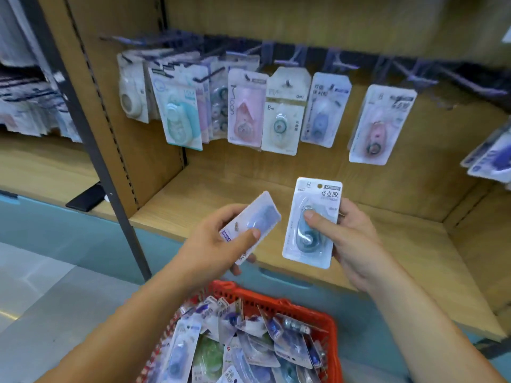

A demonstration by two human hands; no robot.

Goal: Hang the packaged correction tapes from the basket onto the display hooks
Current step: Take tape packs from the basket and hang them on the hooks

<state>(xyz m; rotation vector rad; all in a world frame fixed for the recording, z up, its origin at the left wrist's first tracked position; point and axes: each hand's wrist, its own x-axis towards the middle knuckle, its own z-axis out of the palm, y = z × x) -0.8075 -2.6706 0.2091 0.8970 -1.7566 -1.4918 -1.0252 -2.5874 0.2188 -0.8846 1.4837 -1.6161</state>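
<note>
My left hand [218, 239] grips a small blue-white packaged correction tape [255, 217], tilted with its top toward the upper right. My right hand [348, 230] holds another pack [312, 214] upright, thumb on its teal tape blister, hang hole at the top. Both packs sit in front of the wooden shelf, below a row of display hooks [287, 62]. Several packs hang on those hooks, among them a pink one [246, 106] and a white 8m one [284, 111]. The red basket [276, 302] below my forearms is full of several more packs.
A dark metal upright [91, 139] stands left of the wooden bay. A black phone-like object [87, 199] lies on the left shelf. More hanging packs show at the far right edge [489, 158]. Bare hooks [453, 76] stick out at upper right.
</note>
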